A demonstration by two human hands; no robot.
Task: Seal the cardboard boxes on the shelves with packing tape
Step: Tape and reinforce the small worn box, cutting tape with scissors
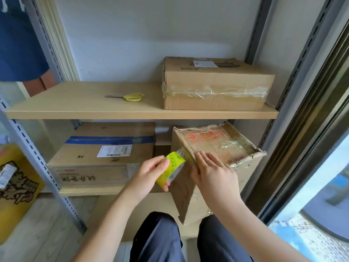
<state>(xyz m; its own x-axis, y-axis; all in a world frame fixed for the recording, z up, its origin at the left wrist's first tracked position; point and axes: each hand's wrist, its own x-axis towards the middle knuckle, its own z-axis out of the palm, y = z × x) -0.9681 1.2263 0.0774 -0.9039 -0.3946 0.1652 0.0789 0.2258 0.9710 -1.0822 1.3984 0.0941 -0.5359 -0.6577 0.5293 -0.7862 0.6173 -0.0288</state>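
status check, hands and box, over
Left hand grips tape roll. Right hand presses flat on worn box, tape strip at its corner. Scissors on upper shelf, nothing blocking.

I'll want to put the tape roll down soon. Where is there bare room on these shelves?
The upper shelf is bare left of the scissors, and between them and the taped box. The lower shelf is crowded: the blue-taped box and the worn box leave only a narrow gap.
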